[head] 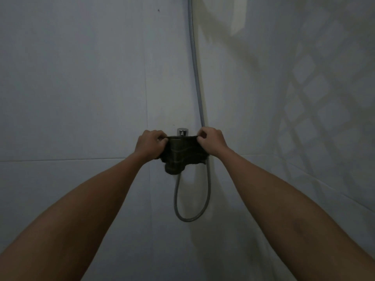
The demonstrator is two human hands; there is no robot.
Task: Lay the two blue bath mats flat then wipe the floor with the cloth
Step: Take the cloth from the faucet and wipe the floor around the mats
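Note:
A dark checked cloth (183, 154) hangs in front of the wall, just below a chrome tap knob (182, 132). My left hand (151, 143) pinches its upper left corner and my right hand (212, 141) pinches its upper right corner. The top edge is stretched between both hands and the rest droops down. Both arms reach forward at about chest height. No blue bath mats and no floor are in view.
A grey shower hose (195, 78) runs down the wall corner and loops below the cloth. Pale tiled walls (81, 88) meet at that corner. The right wall carries a lattice shadow (316, 102).

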